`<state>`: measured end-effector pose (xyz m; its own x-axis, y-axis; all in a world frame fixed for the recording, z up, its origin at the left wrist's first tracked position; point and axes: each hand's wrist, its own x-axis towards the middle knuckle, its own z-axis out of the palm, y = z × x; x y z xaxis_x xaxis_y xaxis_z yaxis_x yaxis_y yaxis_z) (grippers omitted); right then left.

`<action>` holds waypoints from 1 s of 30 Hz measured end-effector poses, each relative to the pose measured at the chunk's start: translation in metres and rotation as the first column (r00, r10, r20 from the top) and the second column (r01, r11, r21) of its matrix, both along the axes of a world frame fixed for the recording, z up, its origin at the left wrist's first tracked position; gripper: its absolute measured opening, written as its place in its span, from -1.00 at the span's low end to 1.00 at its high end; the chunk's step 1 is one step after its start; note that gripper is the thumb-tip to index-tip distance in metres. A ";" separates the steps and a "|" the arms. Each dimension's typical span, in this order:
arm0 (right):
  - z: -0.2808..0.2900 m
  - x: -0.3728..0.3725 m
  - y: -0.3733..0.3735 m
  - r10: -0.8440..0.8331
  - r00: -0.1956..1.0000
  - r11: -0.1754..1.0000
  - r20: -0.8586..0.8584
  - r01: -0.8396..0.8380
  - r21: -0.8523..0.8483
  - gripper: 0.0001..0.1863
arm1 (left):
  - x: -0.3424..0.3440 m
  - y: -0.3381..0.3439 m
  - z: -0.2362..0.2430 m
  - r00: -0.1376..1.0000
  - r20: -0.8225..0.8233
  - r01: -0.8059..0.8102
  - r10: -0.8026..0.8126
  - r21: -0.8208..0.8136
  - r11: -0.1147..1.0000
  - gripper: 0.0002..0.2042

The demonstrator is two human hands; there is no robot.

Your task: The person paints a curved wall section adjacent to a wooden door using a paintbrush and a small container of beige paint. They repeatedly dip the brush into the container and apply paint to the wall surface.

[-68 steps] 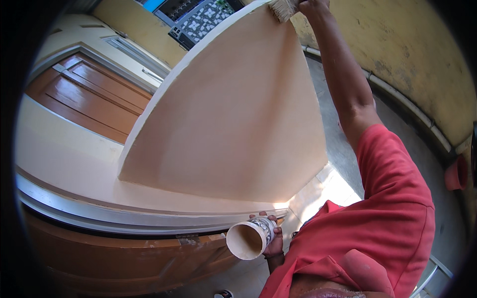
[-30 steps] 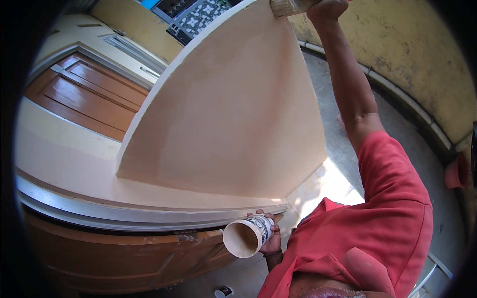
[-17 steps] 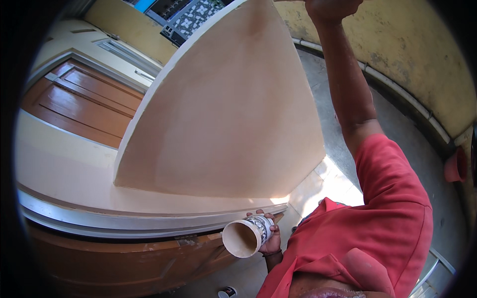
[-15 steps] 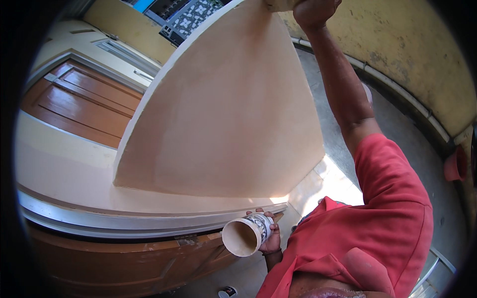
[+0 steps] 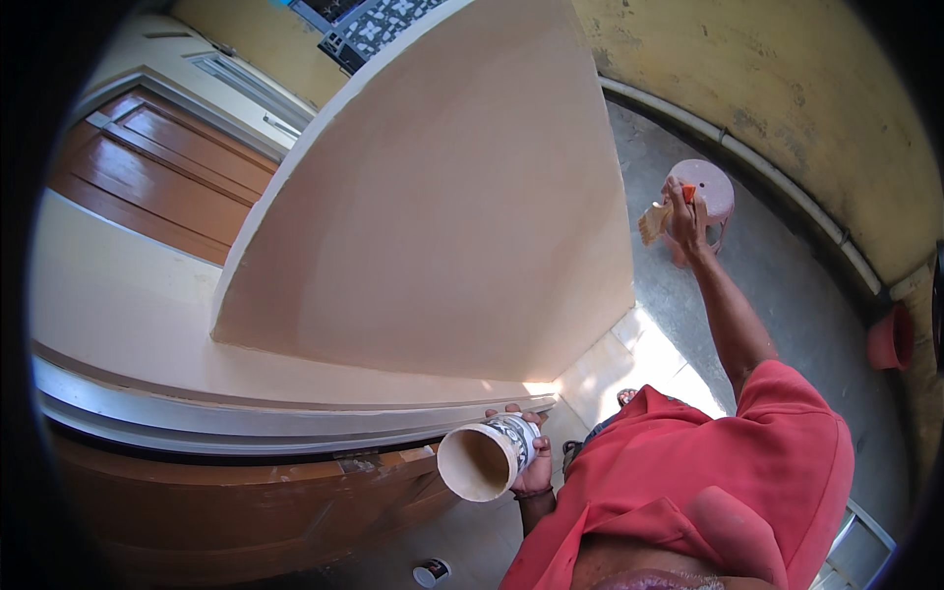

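Observation:
My left hand (image 5: 537, 470) is closed around a white cylindrical paint tub (image 5: 515, 439) with a patterned outside. The tub is tipped so that its mouth faces left, and pale paint coats its inside. Out to the right, my right hand (image 5: 692, 221) grips a paintbrush (image 5: 653, 222) with pale bristles and an orange handle end. The bristles point left, apart from any surface. Between and beyond my hands stands a broad, pale pinkish wall panel (image 5: 433, 216) with a curved left edge and slightly darker patches.
A pink plastic stool (image 5: 716, 183) stands on the grey floor behind my right hand. A pipe (image 5: 777, 179) runs along the foot of the stained yellow wall (image 5: 787, 88). A reddish bucket (image 5: 891, 337) sits at far right. A small can (image 5: 431, 572) is on the floor below. Brown doors (image 5: 167, 172) lie left.
My right hand has come down and right, away from the panel's top edge, bringing the paintbrush into full view. My left hand still holds the tub in nearly the same place.

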<state>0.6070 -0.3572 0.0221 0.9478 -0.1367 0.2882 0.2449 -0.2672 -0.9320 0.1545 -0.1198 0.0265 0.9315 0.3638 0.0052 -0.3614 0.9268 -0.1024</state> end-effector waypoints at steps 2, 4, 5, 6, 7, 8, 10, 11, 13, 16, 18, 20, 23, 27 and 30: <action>-0.053 -0.034 -0.020 -0.102 0.976 0.975 -0.192 0.060 -0.212 -0.16 | -0.003 -0.001 0.000 1.000 0.000 -0.017 0.017 0.005 1.000 -0.41; -0.122 -0.050 -0.056 -0.102 0.883 0.992 -0.459 0.054 -0.116 -0.14 | 0.003 0.002 -0.003 1.000 0.022 0.007 -0.007 0.006 1.000 -0.40; -0.128 -0.074 -0.051 -0.048 0.819 0.997 -0.572 0.075 0.024 -0.12 | -0.002 0.001 -0.004 1.000 0.016 -0.013 0.013 0.011 1.000 -0.39; -0.130 -0.097 -0.049 0.012 0.745 0.980 -0.667 0.124 0.156 -0.10 | -0.004 0.001 -0.005 1.000 0.014 -0.020 0.020 0.011 1.000 -0.39; -0.133 -0.113 -0.047 0.081 0.717 0.945 -0.693 0.165 0.282 -0.13 | -0.004 0.002 -0.006 1.000 0.014 -0.019 0.019 0.012 1.000 -0.39; -0.136 -0.126 -0.047 0.151 0.689 0.892 -0.709 0.214 0.398 -0.16 | -0.003 0.002 -0.006 1.000 0.014 -0.014 0.014 0.012 1.000 -0.39; -0.129 -0.136 -0.036 0.314 0.670 0.752 -0.673 0.257 0.607 -0.23 | 0.000 0.002 -0.003 1.000 0.027 -0.001 0.000 0.009 1.000 -0.39; -0.126 -0.138 -0.027 0.397 0.675 0.670 -0.621 0.249 0.699 -0.28 | 0.001 0.001 -0.002 1.000 0.024 0.004 -0.004 0.004 1.000 -0.39; -0.089 -0.133 0.005 0.494 0.690 0.533 -0.529 0.240 0.811 -0.55 | -0.001 0.003 -0.001 1.000 0.025 0.012 -0.012 -0.001 1.000 -0.40; -0.037 -0.096 0.025 0.555 0.805 0.486 -0.207 -0.112 0.867 -0.73 | 0.010 0.005 -0.007 0.997 0.036 0.062 -0.061 -0.014 0.998 -0.40; 0.043 -0.087 0.059 0.491 0.871 0.466 0.037 -0.298 0.833 -0.73 | 0.005 0.006 -0.011 0.999 0.031 0.039 -0.039 -0.008 0.999 -0.41; 0.123 -0.088 0.090 0.290 0.902 0.621 0.321 -0.432 0.653 -0.75 | -0.003 0.005 -0.014 0.999 0.034 0.008 -0.008 -0.013 1.000 -0.40; 0.230 -0.089 0.119 0.026 0.448 0.967 0.893 -0.239 0.092 -0.75 | 0.002 0.004 -0.017 0.999 0.042 -0.019 0.019 -0.006 1.000 -0.41; 0.273 -0.071 0.199 0.002 0.136 0.999 0.991 0.052 -0.009 -0.64 | -0.010 0.000 -0.016 0.993 0.060 -0.102 0.102 -0.008 0.995 -0.43; 0.258 -0.080 0.232 -0.042 0.174 0.991 0.984 0.136 0.018 -0.63 | -0.011 0.002 -0.020 0.987 0.087 -0.131 0.133 -0.027 0.991 -0.44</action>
